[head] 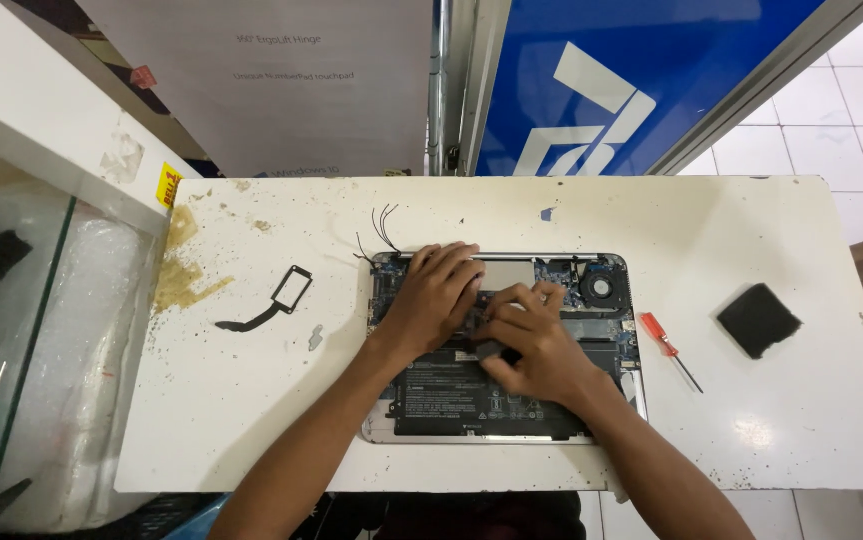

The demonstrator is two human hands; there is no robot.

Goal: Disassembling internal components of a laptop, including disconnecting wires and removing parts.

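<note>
You are working over the opened laptop (512, 400) lying in the middle of the white table (252, 420). Your left hand (432, 300) is resting flat, fingers spread, gripping nothing. Your right hand (532, 340) is curling beside it; whether it is pinching anything cannot be told. A red screwdriver (667, 345) is lying just right of the laptop.

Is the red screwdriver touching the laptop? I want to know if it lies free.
Apart. The head view shows bare white table between the red screwdriver and the opened laptop.
</note>
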